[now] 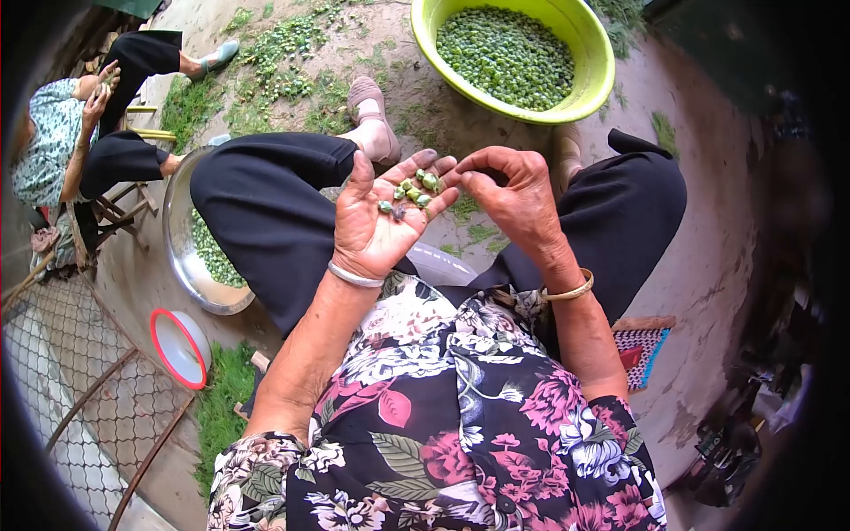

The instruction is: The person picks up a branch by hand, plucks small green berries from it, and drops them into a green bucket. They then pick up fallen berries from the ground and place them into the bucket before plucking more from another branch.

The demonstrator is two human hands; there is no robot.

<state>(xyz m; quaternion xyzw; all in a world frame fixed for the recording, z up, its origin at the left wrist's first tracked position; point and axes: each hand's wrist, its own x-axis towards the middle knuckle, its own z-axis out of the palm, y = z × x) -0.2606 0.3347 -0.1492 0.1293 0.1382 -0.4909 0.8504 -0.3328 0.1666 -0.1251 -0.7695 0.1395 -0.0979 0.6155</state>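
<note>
Palm up, my left hand (pixel 386 217) is open and bears several small green pods (pixel 413 191) and one dark piece near the middle of the palm. My right hand (pixel 515 196) is beside it on the right, thumb and forefinger pinched close to the left fingertips; what lies between them is too small to make out. Beyond both hands stands a yellow-green basin (pixel 591 88) holding many green pods (pixel 505 57). A metal basin (pixel 184 257) with more pods is partly hidden behind my left leg.
A seated person (pixel 57 146) is at the upper left. A red-rimmed white bowl (pixel 184 347), green plant clippings (pixel 226 403) and wire mesh (pixel 88 398) lie to the left. Husks (pixel 288 57) litter the ground ahead. A woven seat (pixel 639 350) shows at my right.
</note>
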